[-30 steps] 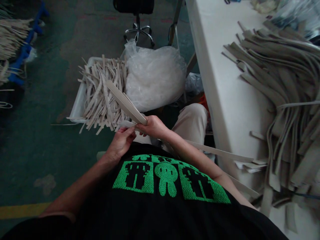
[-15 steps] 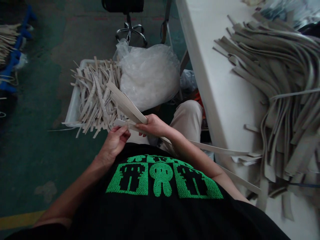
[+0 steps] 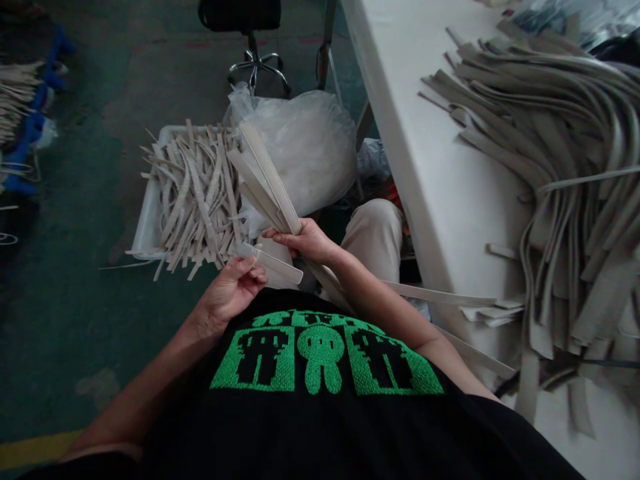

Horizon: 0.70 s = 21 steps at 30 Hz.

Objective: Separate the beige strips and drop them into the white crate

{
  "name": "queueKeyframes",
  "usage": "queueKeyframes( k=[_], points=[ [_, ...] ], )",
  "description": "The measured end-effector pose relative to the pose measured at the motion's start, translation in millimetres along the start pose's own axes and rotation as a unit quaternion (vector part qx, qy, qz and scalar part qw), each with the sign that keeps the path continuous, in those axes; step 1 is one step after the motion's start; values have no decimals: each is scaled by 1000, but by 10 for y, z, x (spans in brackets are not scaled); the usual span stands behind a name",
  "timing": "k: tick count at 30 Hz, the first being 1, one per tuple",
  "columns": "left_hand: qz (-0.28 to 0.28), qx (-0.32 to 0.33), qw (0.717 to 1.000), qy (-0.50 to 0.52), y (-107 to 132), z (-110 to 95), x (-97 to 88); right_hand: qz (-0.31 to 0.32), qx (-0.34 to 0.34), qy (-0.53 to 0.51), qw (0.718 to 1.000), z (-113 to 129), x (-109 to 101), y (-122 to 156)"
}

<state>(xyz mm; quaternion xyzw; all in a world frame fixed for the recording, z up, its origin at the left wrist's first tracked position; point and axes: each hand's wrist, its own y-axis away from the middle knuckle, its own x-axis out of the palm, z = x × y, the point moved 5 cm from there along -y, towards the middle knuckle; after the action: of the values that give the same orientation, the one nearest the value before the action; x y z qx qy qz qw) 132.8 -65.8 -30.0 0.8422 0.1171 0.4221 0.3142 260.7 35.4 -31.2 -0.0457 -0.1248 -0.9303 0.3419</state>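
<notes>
Basically right hand (image 3: 310, 240) gripping strips (image 3: 270, 177), likely keeping them together; left hand (image 3: 237, 287) pinching short piece (image 3: 279, 266) near end, likely leaving rest free.

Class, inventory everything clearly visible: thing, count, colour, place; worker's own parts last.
Held strips: several, beige, centre
Short strip: one, beige, centre
Tub: one, whitish, upper left
Loose strips: many, beige, in tub
Plastic bag: one, whitish, beside tub
Table: one, white, right
Long strips: many, grey, on table
Plastic wrapping: uncountable, clear, upper right
Chair: one, mostly black, top
Frame: one, blue, left edge
Floor: one, green, left
Yellow stripe: one, yellow, lower left
Shirt: one, black and green, bottom
Trouser leg: one, pale, beside table
Left hand: one, on short strip
Right hand: one, on held strips
</notes>
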Motion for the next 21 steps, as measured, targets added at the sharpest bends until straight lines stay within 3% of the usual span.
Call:
queueKeyframes(
  k=[5, 9, 12, 16, 19, 21],
  points=[
    [66, -110, 991, 33, 153, 126, 191, 140, -24, -62, 988, -96, 99, -65],
    [120, -160, 980, 13, 246, 248, 405, 189, 2, -80, 979, -176, 270, -72],
    [161, -165, 973, -15, 247, 315, 433, 191, 32, -98, 976, -143, 358, -3],
    [177, -204, 961, -53, 94, 473, 124, 72, 11, -73, 995, 41, 175, 59],
    [107, -246, 963, -33, -164, 574, -240, 26, -26, -83, 996, 192, 0, 90],
    [32, -198, 980, 8, -405, 492, -455, 37, -32, -93, 994, 263, -68, 121]
  ],
)
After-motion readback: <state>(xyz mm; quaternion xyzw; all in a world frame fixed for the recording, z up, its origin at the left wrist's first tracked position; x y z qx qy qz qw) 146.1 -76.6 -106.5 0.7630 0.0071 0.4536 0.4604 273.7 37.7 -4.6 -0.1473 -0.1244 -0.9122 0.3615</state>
